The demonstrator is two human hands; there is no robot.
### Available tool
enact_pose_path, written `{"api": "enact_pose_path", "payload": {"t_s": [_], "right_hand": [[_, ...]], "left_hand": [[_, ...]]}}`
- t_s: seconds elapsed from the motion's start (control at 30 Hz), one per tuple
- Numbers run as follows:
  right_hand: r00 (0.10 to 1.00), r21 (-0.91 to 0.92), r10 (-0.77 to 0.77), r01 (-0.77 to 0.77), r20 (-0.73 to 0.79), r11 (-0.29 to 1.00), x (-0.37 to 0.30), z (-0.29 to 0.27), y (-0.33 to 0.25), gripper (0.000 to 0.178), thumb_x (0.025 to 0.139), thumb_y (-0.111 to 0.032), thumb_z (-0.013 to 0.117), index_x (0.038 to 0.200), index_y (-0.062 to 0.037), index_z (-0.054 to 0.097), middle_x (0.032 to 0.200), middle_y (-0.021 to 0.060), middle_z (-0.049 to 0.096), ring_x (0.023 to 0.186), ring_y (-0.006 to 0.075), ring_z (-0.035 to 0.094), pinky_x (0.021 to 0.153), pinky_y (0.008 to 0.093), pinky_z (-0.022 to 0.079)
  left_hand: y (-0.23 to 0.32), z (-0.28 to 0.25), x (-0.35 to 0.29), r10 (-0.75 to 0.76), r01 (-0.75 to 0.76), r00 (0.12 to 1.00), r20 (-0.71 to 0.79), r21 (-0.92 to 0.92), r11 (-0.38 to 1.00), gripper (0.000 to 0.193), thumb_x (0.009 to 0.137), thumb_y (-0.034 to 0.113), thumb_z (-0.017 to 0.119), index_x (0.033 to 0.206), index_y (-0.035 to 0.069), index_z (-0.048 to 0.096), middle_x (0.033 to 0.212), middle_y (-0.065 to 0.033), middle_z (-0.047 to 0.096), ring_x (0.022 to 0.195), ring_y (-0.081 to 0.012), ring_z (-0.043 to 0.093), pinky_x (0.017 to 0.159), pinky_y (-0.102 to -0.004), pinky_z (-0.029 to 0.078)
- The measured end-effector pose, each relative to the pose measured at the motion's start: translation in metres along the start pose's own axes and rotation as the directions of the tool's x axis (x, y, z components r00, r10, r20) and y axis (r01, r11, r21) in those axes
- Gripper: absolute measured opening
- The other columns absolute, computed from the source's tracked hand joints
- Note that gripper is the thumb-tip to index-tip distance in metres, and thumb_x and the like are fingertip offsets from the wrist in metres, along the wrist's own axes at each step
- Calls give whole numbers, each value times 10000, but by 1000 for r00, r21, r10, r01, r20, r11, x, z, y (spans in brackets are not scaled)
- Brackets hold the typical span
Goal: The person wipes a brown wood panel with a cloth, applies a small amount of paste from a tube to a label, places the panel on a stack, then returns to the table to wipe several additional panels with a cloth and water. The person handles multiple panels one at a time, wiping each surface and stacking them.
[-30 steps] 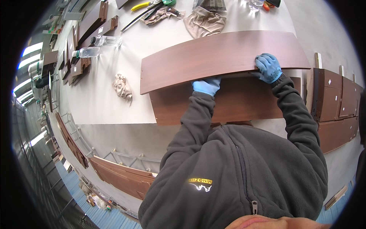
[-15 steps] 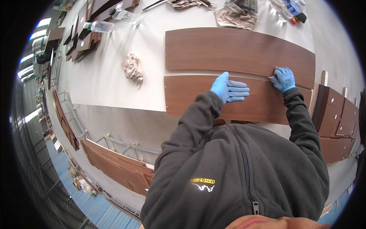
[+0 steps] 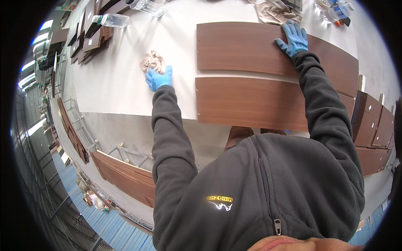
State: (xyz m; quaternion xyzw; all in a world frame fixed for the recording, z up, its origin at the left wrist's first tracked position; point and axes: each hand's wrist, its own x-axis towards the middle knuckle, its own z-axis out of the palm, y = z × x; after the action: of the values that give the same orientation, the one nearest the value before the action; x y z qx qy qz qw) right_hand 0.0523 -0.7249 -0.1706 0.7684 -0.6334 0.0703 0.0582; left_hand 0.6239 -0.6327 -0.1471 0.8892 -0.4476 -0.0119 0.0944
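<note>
Two long brown wood-grain boards, a far board (image 3: 251,48) and a near board (image 3: 251,100), lie side by side on a white tabletop (image 3: 113,88) with a narrow gap between them. My left hand (image 3: 159,79), in a blue glove, is at the near end of a crumpled beige rag (image 3: 153,61) left of the boards. Its fingers curl over the rag, and the thumb lies along the right side. My right hand (image 3: 294,39), also gloved in blue, rests spread and flat on the far board at its far edge, close to a beige cloth (image 3: 276,12).
Clear plastic bottles (image 3: 112,20) and a stack of dark brown panels (image 3: 93,39) occupy the far left. More bottles (image 3: 337,11) stand far right. Brown panels are stacked at the right (image 3: 370,119) and lower left (image 3: 123,173), beside a metal rack (image 3: 134,157).
My left hand has moved from above the near board leftward to the rag. My right hand has gone from the gap between the boards to the far edge, its fingers now spread.
</note>
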Motion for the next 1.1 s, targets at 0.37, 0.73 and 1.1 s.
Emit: {"api": "enact_pose_path", "payload": {"t_s": [0.37,0.73,1.1], "right_hand": [[999,57,-33,35,-34,998,-20,5,-13,762,947,-533,688,1568,-144,482,1711,137,367,1588,373,312,1279,561,232],[947,604,-53,244,-316,759,-56,-54,-135,619,1004,-458,673,1456,-42,594,1622,177,500,1530,378,433,1236,516,365],[854,627,-207,-496,477,-600,-67,-107,-246,725,1088,-511,565,1658,-120,348,1628,113,460,1392,238,523,1164,403,415]], "left_hand": [[-31,27,39,-16,-20,994,-111,-319,948,489,899,252,801,1300,-13,713,1152,-155,767,1047,-305,710,974,-403,548],[-69,-114,79,141,482,872,468,-775,-408,445,1074,351,553,1415,73,617,1450,-130,640,1371,-313,562,1197,-514,408],[133,-125,-125,261,245,925,277,-958,148,244,1025,102,561,1179,-17,709,1056,-60,717,923,-198,689,775,-304,575]]}}
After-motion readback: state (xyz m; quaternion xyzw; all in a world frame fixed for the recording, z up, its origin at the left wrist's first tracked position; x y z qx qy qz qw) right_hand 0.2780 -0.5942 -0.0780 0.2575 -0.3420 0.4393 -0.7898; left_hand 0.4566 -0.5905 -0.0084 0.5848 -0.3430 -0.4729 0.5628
